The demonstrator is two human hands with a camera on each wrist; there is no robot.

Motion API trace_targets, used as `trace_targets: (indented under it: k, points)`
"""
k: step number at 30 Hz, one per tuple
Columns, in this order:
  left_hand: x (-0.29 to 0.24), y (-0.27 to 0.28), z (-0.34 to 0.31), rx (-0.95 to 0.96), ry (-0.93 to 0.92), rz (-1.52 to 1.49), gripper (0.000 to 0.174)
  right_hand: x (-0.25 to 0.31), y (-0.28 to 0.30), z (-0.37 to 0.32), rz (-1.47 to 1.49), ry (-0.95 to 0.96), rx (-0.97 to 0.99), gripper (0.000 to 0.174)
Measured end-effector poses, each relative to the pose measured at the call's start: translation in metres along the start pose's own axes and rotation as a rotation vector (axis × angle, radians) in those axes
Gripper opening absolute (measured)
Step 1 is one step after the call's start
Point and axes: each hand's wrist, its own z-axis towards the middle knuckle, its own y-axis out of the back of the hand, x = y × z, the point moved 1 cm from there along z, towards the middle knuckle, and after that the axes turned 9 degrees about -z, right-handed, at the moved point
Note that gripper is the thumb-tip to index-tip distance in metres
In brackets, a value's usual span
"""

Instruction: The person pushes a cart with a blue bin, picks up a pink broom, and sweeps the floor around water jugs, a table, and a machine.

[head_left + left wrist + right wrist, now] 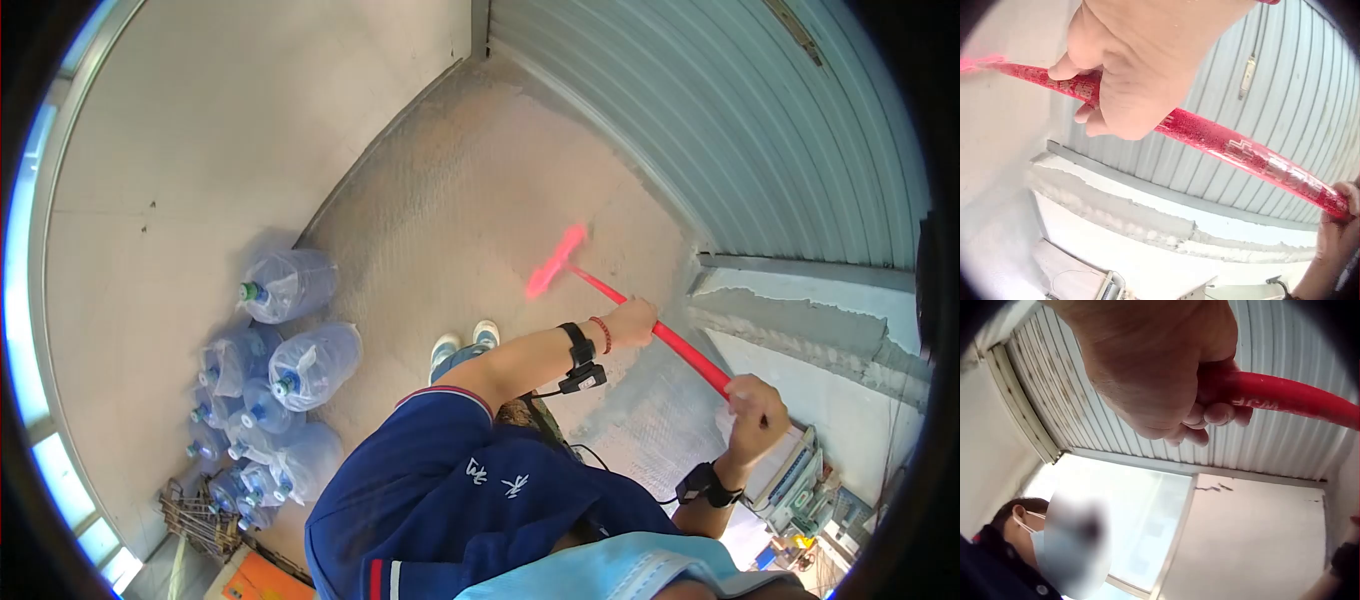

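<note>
Sweeping stroke. The left hand clasps the red broom at mid-handle, and the right hand is clenched round its top end. The blurred head skims the floor beyond the feet, near the shutter on the right. A good stroke probably wants the bristles low, the upper hand pivoting and the lower driving, well apart from the bottles at left.

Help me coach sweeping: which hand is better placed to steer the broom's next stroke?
Probably left: the left hand grips the red handle nearer the broom head, so it can guide it; the right hand holds the far top end.
</note>
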Motion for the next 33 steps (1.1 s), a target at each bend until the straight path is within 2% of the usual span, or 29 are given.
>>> trace_targets:
  k: [2, 3, 4, 5, 6, 7, 8, 9, 10, 11, 12, 13, 15, 16, 17, 18, 19, 20, 21, 22, 23, 26, 27, 28, 29, 31, 33]
  points:
    - [-0.016, 0.033, -0.010, 0.002, 0.034, 0.035, 0.015, -0.002, 0.007, 0.006, 0.436, 0.205, -0.074, 0.016]
    - [-0.015, 0.061, -0.012, 0.026, 0.061, 0.041, 0.014, -0.004, 0.003, 0.010, 0.443, 0.198, -0.083, 0.016]
    - [0.001, 0.079, -0.012, -0.036, 0.076, 0.105, 0.014, -0.007, -0.008, 0.017, 0.293, 0.151, -0.114, 0.016]
    - [0.027, 0.094, -0.013, -0.100, 0.092, 0.168, 0.014, -0.010, -0.024, 0.025, 0.144, 0.102, -0.141, 0.015]
    - [0.059, 0.114, -0.016, -0.118, 0.152, 0.294, 0.015, -0.013, -0.050, 0.037, 0.173, 0.073, -0.085, 0.014]
    - [0.077, 0.148, -0.030, -0.205, 0.113, 0.254, 0.015, -0.032, -0.087, 0.046, 0.244, 0.087, -0.036, 0.012]
    - [0.094, 0.182, -0.042, -0.157, 0.306, 0.315, 0.017, -0.040, -0.130, 0.060, 0.365, 0.150, 0.063, 0.012]
    - [0.152, 0.202, -0.049, -0.105, 0.239, 0.532, 0.018, -0.032, -0.168, 0.072, 0.375, 0.047, 0.214, 0.013]
    - [0.201, 0.223, -0.063, -0.114, 0.320, 0.508, 0.020, -0.034, -0.216, 0.080, 0.452, 0.072, 0.219, 0.013]
    - [0.206, 0.252, -0.071, -0.061, 0.434, 0.465, 0.021, -0.033, -0.259, 0.087, 0.554, 0.042, 0.267, 0.013]
    - [0.238, 0.268, -0.084, -0.074, 0.393, 0.590, 0.021, -0.037, -0.303, 0.088, 0.709, 0.087, 0.233, 0.010]
    - [0.276, 0.275, -0.084, -0.099, 0.348, 0.716, 0.021, -0.030, -0.315, 0.106, 0.707, 0.087, 0.217, 0.010]
    - [0.317, 0.264, -0.065, -0.112, 0.300, 0.636, 0.025, -0.020, -0.322, 0.126, 0.634, 0.230, 0.191, 0.007]
    - [0.319, 0.257, -0.058, -0.127, 0.251, 0.554, 0.029, -0.029, -0.312, 0.132, 0.584, 0.116, 0.212, 0.005]
    - [0.318, 0.239, -0.039, -0.085, 0.361, 0.514, 0.028, -0.044, -0.292, 0.143, 0.532, 0.008, 0.231, 0.004]
    - [0.290, 0.221, -0.003, -0.052, 0.466, 0.482, 0.026, -0.061, -0.268, 0.155, 0.432, -0.013, 0.209, 0.004]
    - [0.255, 0.204, 0.030, -0.055, 0.589, 0.342, 0.017, -0.077, -0.240, 0.164, 0.335, -0.033, 0.187, 0.004]
    - [0.217, 0.189, 0.061, 0.075, 0.342, 0.516, 0.016, -0.083, -0.203, 0.177, 0.242, -0.038, 0.157, 0.005]
    - [0.216, 0.153, 0.092, -0.022, 0.338, 0.436, 0.016, -0.100, -0.171, 0.182, 0.231, -0.050, 0.131, 0.008]
    - [0.188, 0.129, 0.121, -0.028, 0.340, 0.379, 0.016, -0.098, -0.135, 0.194, 0.188, -0.035, 0.092, 0.013]
    - [0.150, 0.120, 0.143, -0.007, 0.238, 0.279, 0.017, -0.096, -0.104, 0.200, 0.156, -0.130, 0.066, 0.014]
    - [0.099, 0.067, 0.194, -0.066, 0.041, 0.249, 0.018, -0.080, -0.040, 0.216, 0.038, -0.143, 0.014, 0.012]
    - [0.090, 0.069, 0.201, -0.061, 0.027, 0.251, 0.018, -0.071, -0.027, 0.220, 0.050, -0.118, -0.024, 0.012]
    - [0.077, 0.074, 0.205, 0.032, -0.025, 0.166, 0.017, -0.065, -0.019, 0.223, 0.066, -0.098, -0.062, 0.012]
    - [0.066, 0.080, 0.208, 0.129, -0.073, 0.085, 0.016, -0.065, -0.014, 0.227, 0.188, 0.019, -0.111, 0.013]
    - [0.046, 0.116, 0.212, 0.103, -0.087, 0.119, 0.015, -0.060, -0.012, 0.232, 0.432, 0.033, -0.231, 0.013]
    - [0.060, 0.154, 0.210, 0.096, -0.033, 0.166, 0.014, -0.070, -0.024, 0.242, 0.401, 0.009, -0.269, 0.013]
